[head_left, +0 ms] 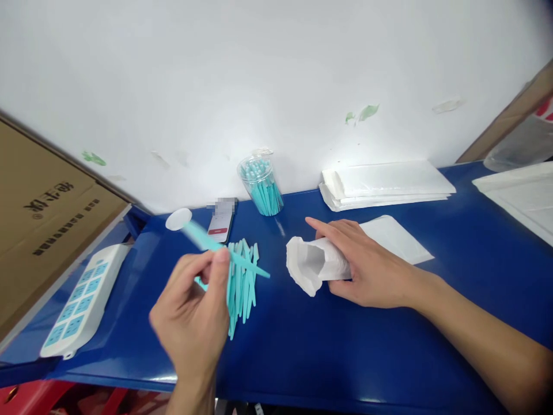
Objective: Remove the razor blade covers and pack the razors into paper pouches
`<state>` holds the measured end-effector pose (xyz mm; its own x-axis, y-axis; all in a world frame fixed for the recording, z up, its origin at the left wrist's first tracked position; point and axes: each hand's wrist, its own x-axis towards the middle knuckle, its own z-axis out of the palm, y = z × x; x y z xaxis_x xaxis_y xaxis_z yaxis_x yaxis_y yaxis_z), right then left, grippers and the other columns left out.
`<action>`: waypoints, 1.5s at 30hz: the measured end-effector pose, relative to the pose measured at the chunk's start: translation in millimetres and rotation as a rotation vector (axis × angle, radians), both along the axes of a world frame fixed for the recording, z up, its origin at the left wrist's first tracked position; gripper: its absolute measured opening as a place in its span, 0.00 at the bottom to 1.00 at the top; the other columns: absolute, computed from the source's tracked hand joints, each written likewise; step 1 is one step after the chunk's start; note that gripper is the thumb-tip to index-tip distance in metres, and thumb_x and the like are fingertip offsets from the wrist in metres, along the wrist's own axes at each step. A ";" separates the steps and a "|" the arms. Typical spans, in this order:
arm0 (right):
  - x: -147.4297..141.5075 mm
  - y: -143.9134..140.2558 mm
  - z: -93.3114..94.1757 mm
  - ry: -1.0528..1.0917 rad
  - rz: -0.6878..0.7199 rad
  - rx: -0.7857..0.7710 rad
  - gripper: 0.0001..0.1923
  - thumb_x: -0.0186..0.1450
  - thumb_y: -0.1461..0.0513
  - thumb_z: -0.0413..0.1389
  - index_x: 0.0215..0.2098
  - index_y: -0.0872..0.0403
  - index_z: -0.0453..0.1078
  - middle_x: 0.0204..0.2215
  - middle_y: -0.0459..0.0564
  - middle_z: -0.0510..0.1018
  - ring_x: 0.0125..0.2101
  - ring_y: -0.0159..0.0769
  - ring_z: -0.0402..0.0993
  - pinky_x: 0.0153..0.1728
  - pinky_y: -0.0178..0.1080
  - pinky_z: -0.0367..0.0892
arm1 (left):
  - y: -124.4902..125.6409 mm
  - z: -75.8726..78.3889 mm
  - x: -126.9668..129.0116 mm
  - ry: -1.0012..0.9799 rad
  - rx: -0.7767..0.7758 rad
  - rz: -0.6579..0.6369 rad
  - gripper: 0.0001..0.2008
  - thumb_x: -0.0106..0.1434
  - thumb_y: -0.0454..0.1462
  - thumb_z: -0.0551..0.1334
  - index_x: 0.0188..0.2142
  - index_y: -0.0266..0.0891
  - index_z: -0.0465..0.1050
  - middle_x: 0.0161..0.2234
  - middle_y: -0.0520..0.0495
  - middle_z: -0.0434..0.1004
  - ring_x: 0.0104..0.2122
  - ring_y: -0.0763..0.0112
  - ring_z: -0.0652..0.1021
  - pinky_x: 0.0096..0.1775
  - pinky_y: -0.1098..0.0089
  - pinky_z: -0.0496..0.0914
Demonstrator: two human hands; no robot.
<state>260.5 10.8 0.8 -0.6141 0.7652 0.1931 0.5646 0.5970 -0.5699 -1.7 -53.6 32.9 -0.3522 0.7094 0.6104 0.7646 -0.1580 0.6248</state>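
My left hand (194, 314) pinches a slim teal eyebrow razor (246, 263) between thumb and fingers. Its broad end is blurred and points up left; the tapered end points right. Below and behind it, a loose pile of teal eyebrow razors (244, 288) lies on the blue table (298, 357), partly hidden by this hand. My right hand (367, 259) is wrapped round a white mailer bag (300, 262), whose mouth gapes toward the left. Whether anything is inside the bag I cannot tell. A flat white sheet or bag (397, 239) lies under and behind my right hand.
Near the wall stands a clear tub (261, 187) of more teal razors, with a phone (222, 219) and a white round lid (178, 219) to its left. White mailers (389, 178) are stacked at back right. A power strip (82, 305) and cardboard box (56, 213) are at left.
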 end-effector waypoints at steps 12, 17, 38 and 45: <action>0.3 -9.3 1.6 0.153 -0.065 0.012 0.59 0.58 0.63 0.64 0.79 0.37 0.37 0.57 0.53 0.74 0.56 0.56 0.72 0.53 0.58 0.73 | -23.9 -11.4 10.3 0.304 -0.107 -0.157 0.08 0.71 0.41 0.66 0.40 0.44 0.85 0.32 0.48 0.73 0.35 0.65 0.75 0.39 0.64 0.68; -2.2 -7.9 5.0 0.107 -0.022 -0.019 0.57 0.60 0.62 0.62 0.79 0.39 0.36 0.56 0.55 0.74 0.58 0.58 0.70 0.54 0.61 0.71 | -1.6 -16.0 -33.4 0.628 -0.612 0.075 0.15 0.69 0.49 0.66 0.36 0.43 0.86 0.32 0.45 0.83 0.35 0.54 0.81 0.39 0.59 0.67; -5.0 -6.5 -4.0 0.136 0.005 -0.027 0.58 0.60 0.64 0.61 0.79 0.40 0.34 0.57 0.55 0.72 0.60 0.57 0.67 0.57 0.62 0.68 | -26.5 -16.8 25.3 -0.133 -0.010 -0.034 0.07 0.68 0.43 0.69 0.35 0.44 0.83 0.28 0.53 0.79 0.27 0.71 0.76 0.28 0.70 0.70; -3.1 -8.3 -2.4 0.209 -0.009 0.017 0.58 0.60 0.63 0.64 0.79 0.39 0.35 0.57 0.55 0.73 0.57 0.55 0.70 0.56 0.61 0.69 | -18.5 -9.0 34.8 0.110 -0.216 -0.388 0.12 0.70 0.42 0.67 0.52 0.46 0.84 0.36 0.48 0.72 0.37 0.66 0.75 0.39 0.65 0.73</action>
